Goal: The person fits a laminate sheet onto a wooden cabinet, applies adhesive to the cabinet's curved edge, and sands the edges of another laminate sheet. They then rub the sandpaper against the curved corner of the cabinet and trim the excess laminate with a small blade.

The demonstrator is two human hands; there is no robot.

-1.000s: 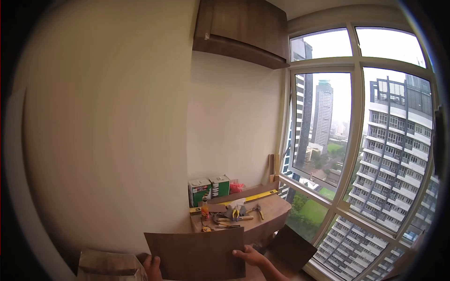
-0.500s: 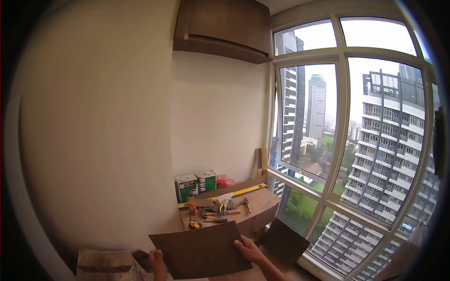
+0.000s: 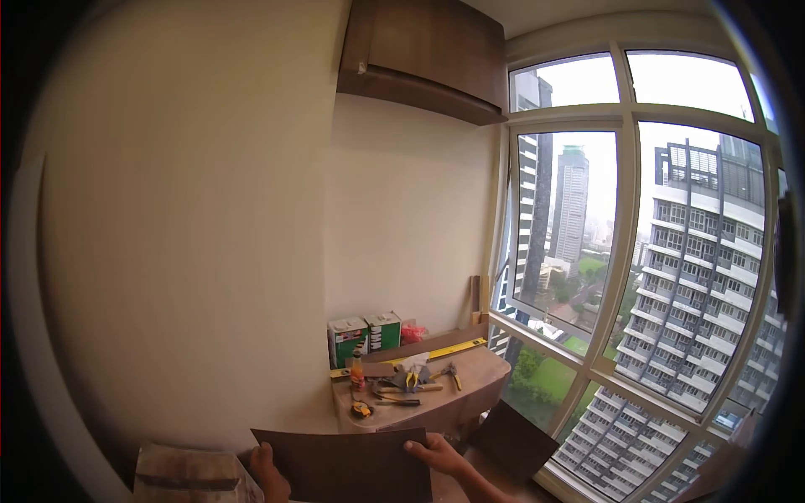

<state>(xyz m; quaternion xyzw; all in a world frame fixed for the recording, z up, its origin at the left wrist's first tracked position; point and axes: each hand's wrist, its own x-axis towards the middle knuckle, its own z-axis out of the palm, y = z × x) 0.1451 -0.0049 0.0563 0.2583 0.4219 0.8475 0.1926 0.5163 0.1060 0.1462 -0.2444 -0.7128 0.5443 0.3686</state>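
Observation:
A dark brown rectangular sheet [image 3: 344,461] is held up between my hands at the bottom of the head view; its lower part runs out of the picture. My left hand [image 3: 267,471] grips its left edge, thumb upward. At the right edge, my right hand [image 3: 436,457] pinches the sheet with the thumb lying on its near face. The fingers behind the sheet are hidden. Beyond it stands a brown bench [image 3: 470,387] with tools. Another dark panel [image 3: 513,440] leans to the right of my right hand.
On the bench lie a tape measure [image 3: 361,409], yellow-handled pliers [image 3: 412,380], a hammer [image 3: 419,388], an orange bottle [image 3: 358,371] and a yellow level [image 3: 457,348]. Green tins [image 3: 384,331] stand behind. A worn box [image 3: 189,478] is at lower left, and windows [image 3: 566,235] fill the right.
The sheet has dropped lower in view and looks more foreshortened. Both hands still hold its sides. The room has shifted slightly right and down in view.

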